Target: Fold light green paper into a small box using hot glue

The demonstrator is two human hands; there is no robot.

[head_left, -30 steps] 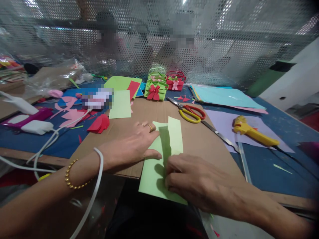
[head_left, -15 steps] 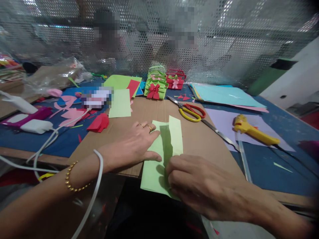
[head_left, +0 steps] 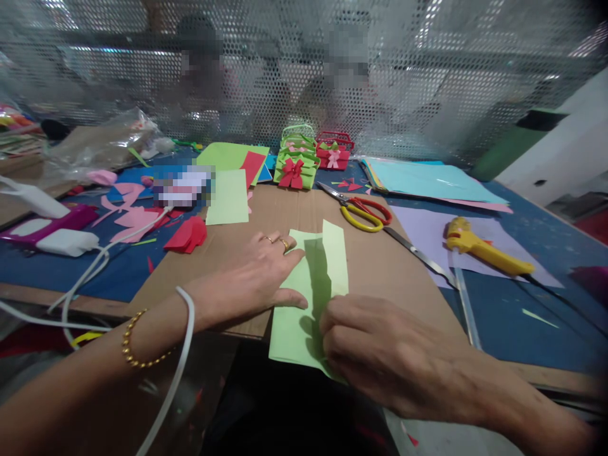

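A folded sheet of light green paper [head_left: 297, 329] lies on the brown cardboard [head_left: 370, 259], its near end sticking out past the table's front edge. My left hand [head_left: 259, 275] rests on the paper's left side, thumb and fingers apart, pressing it down. My right hand [head_left: 375, 354] is closed on the right edge of the paper, where a strip stands folded up; its fingertips are partly hidden. Beyond the paper lie scissors [head_left: 363, 212] with red and yellow handles, and a metal blade [head_left: 418, 253] beside them.
A yellow glue gun [head_left: 489, 250] lies on purple paper [head_left: 413, 221] at right. Small green paper bags [head_left: 297, 166] and a red one [head_left: 334, 152] stand at the back. Coloured sheets [head_left: 427, 180], red paper pieces [head_left: 186, 234] and a white cable [head_left: 104, 253] surround the cardboard.
Almost nothing differs. My right hand has shifted very slightly to the right along with the paper's edge, while my left hand stays in place.
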